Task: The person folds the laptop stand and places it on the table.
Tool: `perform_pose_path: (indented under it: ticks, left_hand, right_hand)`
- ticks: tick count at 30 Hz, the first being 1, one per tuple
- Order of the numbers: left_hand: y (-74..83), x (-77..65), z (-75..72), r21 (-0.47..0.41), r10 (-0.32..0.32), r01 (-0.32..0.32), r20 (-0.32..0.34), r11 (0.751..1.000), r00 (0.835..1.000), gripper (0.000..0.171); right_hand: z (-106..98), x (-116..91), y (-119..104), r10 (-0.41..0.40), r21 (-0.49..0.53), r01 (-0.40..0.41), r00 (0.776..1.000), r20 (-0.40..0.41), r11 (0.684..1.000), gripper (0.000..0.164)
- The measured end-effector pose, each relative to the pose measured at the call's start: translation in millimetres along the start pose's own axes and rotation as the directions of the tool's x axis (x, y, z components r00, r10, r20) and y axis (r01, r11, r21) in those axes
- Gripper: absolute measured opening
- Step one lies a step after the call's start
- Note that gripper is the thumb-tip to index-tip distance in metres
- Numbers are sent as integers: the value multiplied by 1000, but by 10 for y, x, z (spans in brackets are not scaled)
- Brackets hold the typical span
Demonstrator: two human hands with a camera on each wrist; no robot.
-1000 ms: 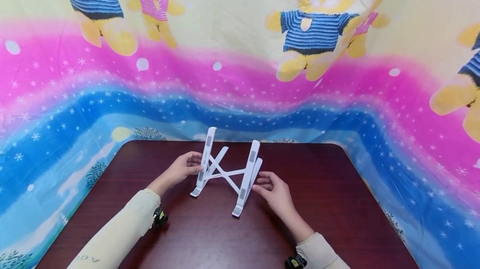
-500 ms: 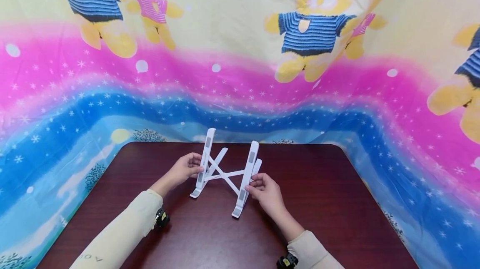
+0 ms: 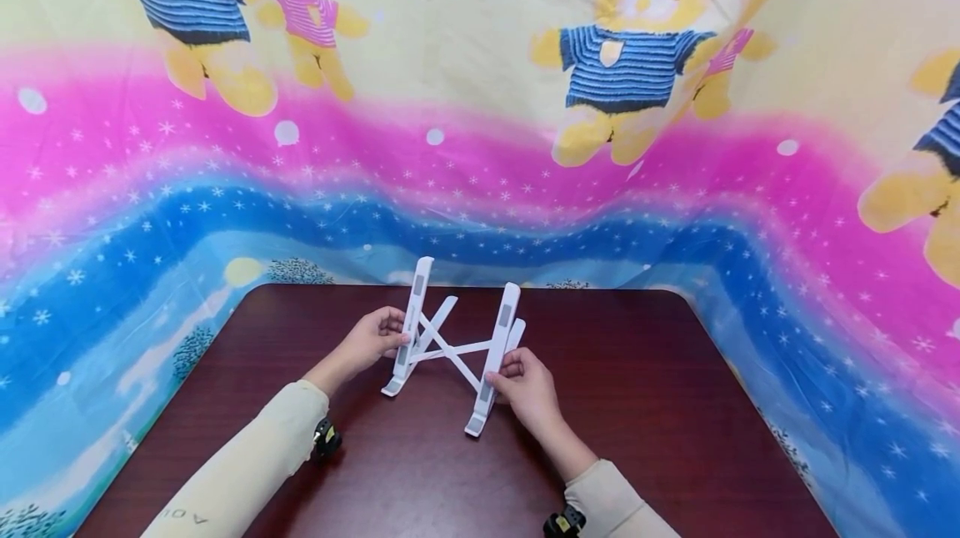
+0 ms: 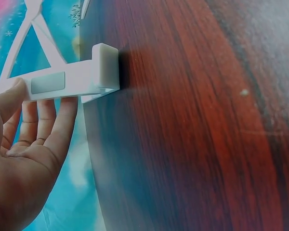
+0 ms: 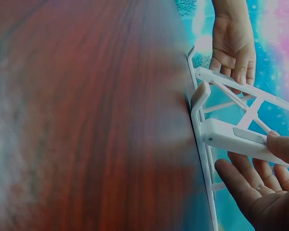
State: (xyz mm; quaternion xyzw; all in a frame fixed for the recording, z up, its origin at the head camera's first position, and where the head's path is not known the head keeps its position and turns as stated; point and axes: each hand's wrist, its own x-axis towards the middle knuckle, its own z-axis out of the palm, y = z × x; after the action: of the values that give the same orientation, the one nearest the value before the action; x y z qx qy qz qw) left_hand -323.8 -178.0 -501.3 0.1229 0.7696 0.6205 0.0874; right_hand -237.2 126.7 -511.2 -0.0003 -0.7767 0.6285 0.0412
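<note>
A white folding laptop stand (image 3: 498, 346) stands unfolded on the table, its two sloping arms joined by crossed struts. Grey pads line the arms, and small lips turn up at their near ends. My left hand (image 3: 369, 339) grips the left arm from outside, thumb on its top face. In the left wrist view that thumb lies beside a grey pad (image 4: 48, 83), with the fingers underneath. My right hand (image 3: 531, 389) pinches the right arm low down. The right wrist view has its thumb on top of the arm (image 5: 231, 135) and its fingers below.
The dark red-brown wooden table (image 3: 420, 471) has rounded far corners. A cloth (image 3: 480, 163) printed with bears and snowflakes hangs behind it and along both sides. Black wrist cameras (image 3: 564, 521) sit at both cuffs.
My right hand has moved left from beside the stand and taken hold of its right arm. My left hand keeps its grip, and the stand stays in place.
</note>
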Motion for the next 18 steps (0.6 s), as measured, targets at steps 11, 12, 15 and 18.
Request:
perform_pose_path:
  ticks: [11,12,15,18]
  left_hand:
    - [-1,-16,18,1,1,-1,-4,1000,1000,29]
    - [2,-18,18,1,1,-1,-6,1000,1000,29]
    - [-3,-24,26,-5,-2,2,-10,1000,1000,29]
    - [-11,-42,43,-14,-11,11,-11,1000,1000,27]
  right_hand:
    - [19,13,6,19,56,-20,999,27,998,30]
    - [18,12,5,18,56,-20,999,29,998,30]
    - [8,15,0,10,45,-12,999,31,999,30]
    - [-23,32,0,8,45,-9,1000,23,999,29]
